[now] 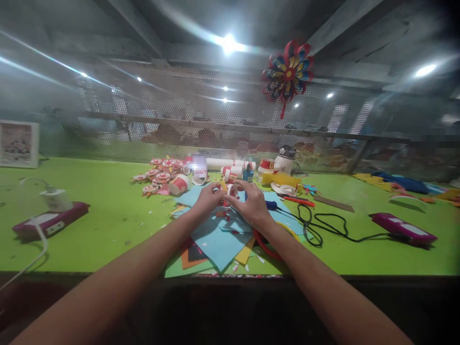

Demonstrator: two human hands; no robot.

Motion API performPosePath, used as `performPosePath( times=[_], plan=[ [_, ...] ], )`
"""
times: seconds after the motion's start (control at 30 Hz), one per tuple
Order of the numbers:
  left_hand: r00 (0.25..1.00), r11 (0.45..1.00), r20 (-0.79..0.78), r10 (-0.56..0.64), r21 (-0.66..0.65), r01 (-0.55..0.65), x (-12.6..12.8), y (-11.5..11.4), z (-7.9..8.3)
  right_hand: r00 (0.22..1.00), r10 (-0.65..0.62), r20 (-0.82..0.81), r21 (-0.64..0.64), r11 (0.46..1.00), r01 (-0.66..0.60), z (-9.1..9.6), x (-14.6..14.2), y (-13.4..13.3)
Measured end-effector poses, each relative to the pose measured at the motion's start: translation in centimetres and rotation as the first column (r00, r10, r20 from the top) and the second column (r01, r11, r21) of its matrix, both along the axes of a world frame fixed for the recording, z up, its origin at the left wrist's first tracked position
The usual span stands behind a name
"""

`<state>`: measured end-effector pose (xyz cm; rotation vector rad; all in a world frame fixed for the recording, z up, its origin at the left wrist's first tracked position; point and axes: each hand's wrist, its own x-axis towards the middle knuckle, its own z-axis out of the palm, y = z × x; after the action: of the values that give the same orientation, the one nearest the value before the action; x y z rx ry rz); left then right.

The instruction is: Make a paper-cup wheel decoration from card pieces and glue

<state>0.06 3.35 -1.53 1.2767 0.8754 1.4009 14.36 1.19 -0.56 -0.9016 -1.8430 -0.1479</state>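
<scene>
My right hand (251, 201) is closed round a small white-and-red paper cup piece (232, 190), held just above the blue paper. Beside it, my left hand (209, 199) pinches at the near side of the same piece, where a bit of yellow shows; its exact hold is partly hidden. Light blue paper sheets (219, 247) lie beneath both hands, with small red and white scraps on them. A glue gun's dark blue handle (271, 205) shows to the right of my right wrist.
Finished-looking cup crafts (168, 165) are piled at the back left, near a tipped paper cup (179, 184). Paper cups and a white kettle-like jar (285, 160) stand behind. A black cord (332, 227) runs to a purple power strip (404, 229); another strip (53, 221) lies left.
</scene>
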Motion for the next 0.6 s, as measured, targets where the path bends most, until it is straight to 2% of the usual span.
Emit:
performPosePath(
  times=[0.33, 0.6],
  plan=[
    [1.000, 0.998, 0.017, -0.011, 0.058, 0.010, 0.29, 0.10, 0.03, 1.000, 0.016, 0.022, 0.039, 0.999, -0.016, -0.22, -0.24, 0.18],
    [0.989, 0.990, 0.076, -0.129, 0.064, 0.124, 0.19, -0.38, 0.28, 0.999, -0.010, 0.049, 0.053, 0.999, 0.007, -0.22, -0.20, -0.04]
  ],
)
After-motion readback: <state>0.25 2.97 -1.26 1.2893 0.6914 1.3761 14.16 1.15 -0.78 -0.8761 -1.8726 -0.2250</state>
